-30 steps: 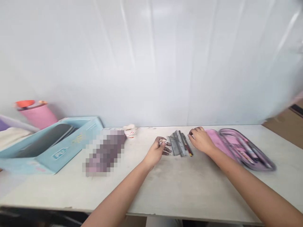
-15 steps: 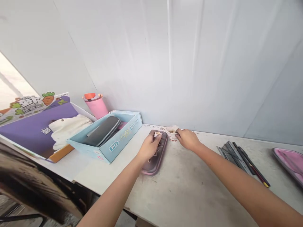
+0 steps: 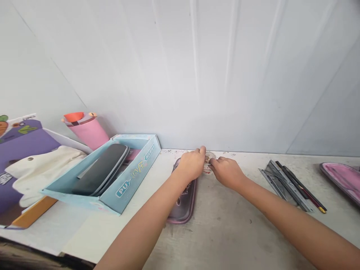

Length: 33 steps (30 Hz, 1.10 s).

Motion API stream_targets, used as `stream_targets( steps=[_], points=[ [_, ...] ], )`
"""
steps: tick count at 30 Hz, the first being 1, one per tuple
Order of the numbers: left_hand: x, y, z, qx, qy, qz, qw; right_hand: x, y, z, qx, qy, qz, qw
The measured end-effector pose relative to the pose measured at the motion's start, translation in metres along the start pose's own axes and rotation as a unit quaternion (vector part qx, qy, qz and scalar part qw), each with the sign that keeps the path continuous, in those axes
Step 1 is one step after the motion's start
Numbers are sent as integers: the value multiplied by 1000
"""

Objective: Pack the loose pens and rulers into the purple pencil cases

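Observation:
Near the wall stands a small white paper cup [image 3: 208, 154] with red print, mostly covered by my hands. My right hand [image 3: 227, 172] pinches its right side, fingers closed. My left hand [image 3: 194, 163] is at the cup's left rim with its fingers closed; what they hold, if anything, is hidden. Beneath my left hand and wrist lies a dark, translucent pencil case [image 3: 182, 210] with a pink-purple edge and a drawn pattern.
To the left, a light-blue box [image 3: 132, 183] holds a dark grey case [image 3: 104, 168]. Beyond it are a pink cup-shaped holder [image 3: 90, 133], a white cloth pouch [image 3: 42, 168] and a purple display box [image 3: 28, 140]. Rulers [image 3: 285, 185], pens [image 3: 305, 187] and a pink case [image 3: 341, 178] lie right.
My left hand has moved from above the pencil case to the cup, right and up. The small whitish piece it held is now out of sight. The view has shifted right.

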<state>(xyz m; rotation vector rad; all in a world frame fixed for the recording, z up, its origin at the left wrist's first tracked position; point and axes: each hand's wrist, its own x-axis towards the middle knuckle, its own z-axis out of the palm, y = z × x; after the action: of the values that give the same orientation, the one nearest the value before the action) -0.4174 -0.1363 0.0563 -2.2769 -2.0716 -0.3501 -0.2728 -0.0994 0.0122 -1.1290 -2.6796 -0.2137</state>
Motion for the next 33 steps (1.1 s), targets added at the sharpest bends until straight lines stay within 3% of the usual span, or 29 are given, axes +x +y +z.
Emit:
stream_targets(
  steps=[3,5,8,10,13,18,21,25,29,33],
  points=[
    [-1,0,-3,36,22,5,999,-2,-1,1,-3,8,5,1000],
    [-3,-1,-3,31,3,16,999,-2,-3,1,-1,9,5,1000],
    [-5,-5,0,-40,-14,8,999,-1,-6,-1,0,1,-1,1000],
    [-6,-9,1,-128,23,-12,992,-1,-6,-4,0,-8,2,1000],
    [-9,-15,1,-282,64,-38,957,-3,-1,-8,25,-15,39,999],
    [-17,-2,0,-425,43,-23,904,-17,16,-20,202,32,53,977],
    [-15,22,-1,-440,3,3,898,-32,29,-30,286,72,21,955],
    [-5,68,3,-457,-65,15,887,-60,57,-39,295,111,30,949],
    [12,125,12,-460,-97,58,881,-98,105,-46,258,120,59,957],
    [39,195,22,-397,-87,120,906,-148,167,-58,181,134,84,971]
  ],
)
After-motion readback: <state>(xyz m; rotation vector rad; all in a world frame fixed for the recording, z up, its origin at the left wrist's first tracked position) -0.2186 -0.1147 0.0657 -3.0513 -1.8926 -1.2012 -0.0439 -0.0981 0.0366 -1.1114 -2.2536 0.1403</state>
